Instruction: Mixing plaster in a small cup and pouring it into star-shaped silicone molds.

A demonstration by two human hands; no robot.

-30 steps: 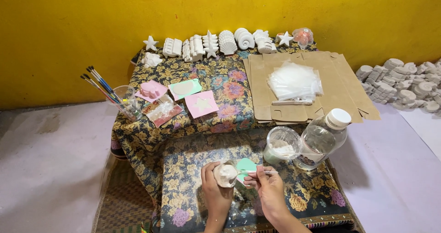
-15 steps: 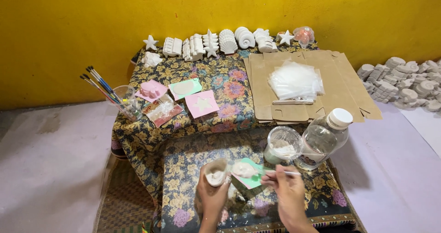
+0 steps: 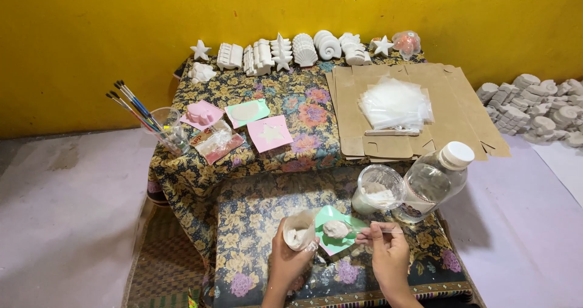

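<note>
Head view shows the left hand wrapped around a small cup of white paste, tilted beside the green mould, while the right hand pinches a thin stick over it, so filling looks underway and calls for careful spreading.

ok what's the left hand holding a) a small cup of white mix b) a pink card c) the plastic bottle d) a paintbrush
a: the left hand holds a small cup with white mix inside, tilted toward the green mould; the bottle stands apart.
</note>
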